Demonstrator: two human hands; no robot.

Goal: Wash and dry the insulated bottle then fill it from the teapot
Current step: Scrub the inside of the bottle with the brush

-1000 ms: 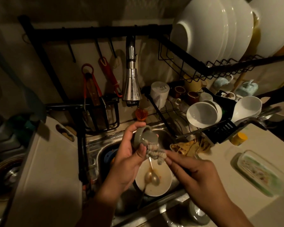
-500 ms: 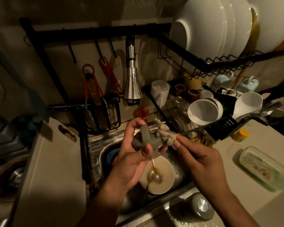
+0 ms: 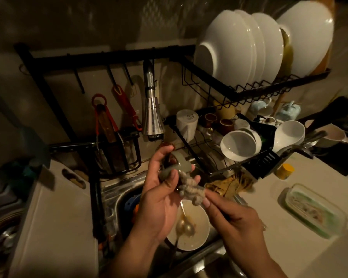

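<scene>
Left grip [image 3: 159, 199] clamps a grey lid [image 3: 176, 164], right grip [image 3: 236, 223] pinches its cord [image 3: 191, 190] above the steel sink [image 3: 117, 190].

The cap [image 3: 174, 167] gripped by the left hand [image 3: 161, 199] looks like smooth, matt grey-green plastic. The knotted cord [image 3: 191, 190] hanging from it is rough, braided fibre. The tap head [image 3: 152, 117] is polished metal, and the sink [image 3: 117, 189] is steel with a duller sheen. In it, a glossy white ceramic bowl [image 3: 197, 235], smeared, holds a shiny metal spoon [image 3: 184, 227]. The rack [image 3: 109, 57] is matt black metal, its plates [image 3: 229, 47] glossy white ceramic. Crumpled yellowish cloth [image 3: 229, 183] lies at the sink's right edge. On the matt pale bench [image 3: 319, 173] sits a clear, glossy plastic box [image 3: 315, 213].
</scene>
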